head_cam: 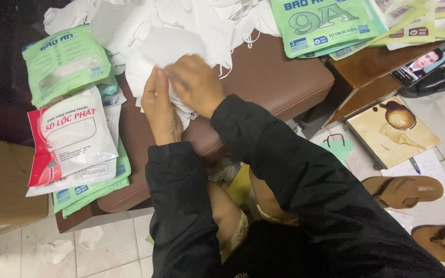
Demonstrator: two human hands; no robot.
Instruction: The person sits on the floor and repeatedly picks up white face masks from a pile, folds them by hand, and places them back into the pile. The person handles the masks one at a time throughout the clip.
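Item in hand: a white face mask (173,90), folded flat, held over the near middle of the brown padded stool (279,77) that carries the stock. My left hand (159,105) stands on edge behind it, fingers together, thumb and fingers closed on the mask's near side; my right hand (198,82) lies over the top, fingers curled and pressing the fabric down, so most of the mask is covered and I cannot tell how its ear loops lie. Handling, as I judge it: very light, soft, limp non-woven cloth that creases and slides on itself; not fragile, though the thin loops could snag. Best hold looks like the folded edge or a corner, pinched lightly, with the other hand flattening. Adjacent stock: a loose heap of white masks (181,25) along the stool's far edge, touching the one held; a stack of flat packets at the left edge, a red-and-white packet (70,136) on top and a green packet (65,62) beyond it; more green packets (325,23) at the far right corner. Off the stool: a phone (426,62), sandals (403,190) on the tiled floor.
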